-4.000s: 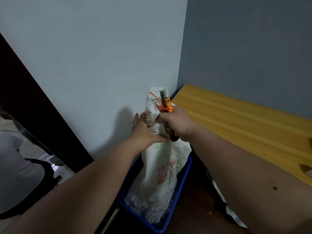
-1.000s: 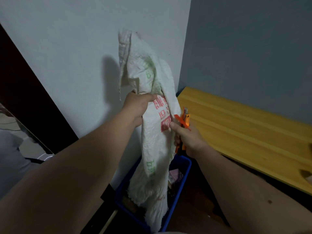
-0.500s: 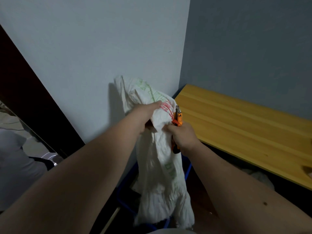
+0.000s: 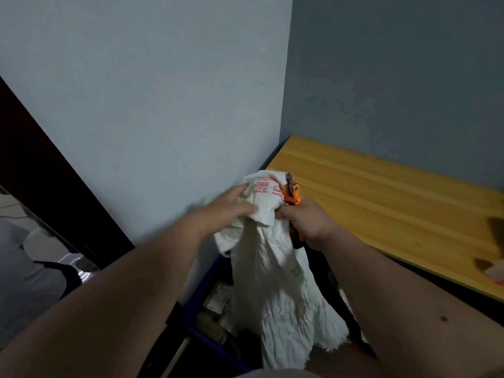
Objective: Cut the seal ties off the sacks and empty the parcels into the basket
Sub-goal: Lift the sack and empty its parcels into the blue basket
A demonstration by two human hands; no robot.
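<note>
Both hands bunch the white sack [image 4: 275, 271] over the blue basket [image 4: 203, 296] beside the desk [image 4: 381, 203]: left grip [image 4: 231, 207] clutching fabric, right grip [image 4: 308, 222] clamped on sack and orange cutter [image 4: 294, 193]

A yellow wooden tabletop [image 4: 395, 203] meets the grey wall [image 4: 395, 77].

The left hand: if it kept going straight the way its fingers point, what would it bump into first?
Probably the white sack bunched right at the left hand's fingertips; they seem to touch it already.
</note>
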